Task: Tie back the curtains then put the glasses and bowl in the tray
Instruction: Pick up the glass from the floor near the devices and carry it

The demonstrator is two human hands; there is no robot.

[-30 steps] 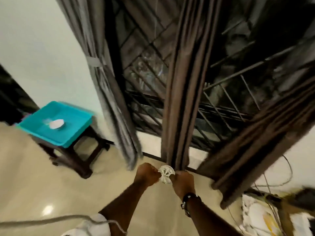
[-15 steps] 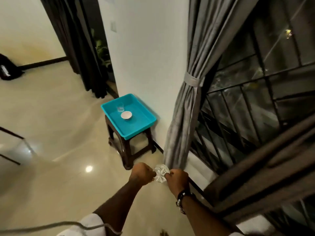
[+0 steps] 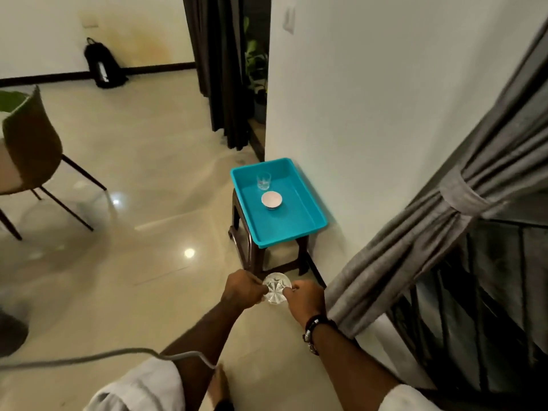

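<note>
While my left hand [image 3: 243, 289] and right hand [image 3: 305, 298] grip one glass [image 3: 276, 289] between their fingers [image 3: 289, 289], the tray [image 3: 305, 226] sits ahead.

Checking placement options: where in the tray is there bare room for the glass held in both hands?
The near half of the tray is bare, between the bowl and the near rim. The right strip beside the bowl is also free. The far left corner is crowded: a glass stands just behind the bowl.
</note>
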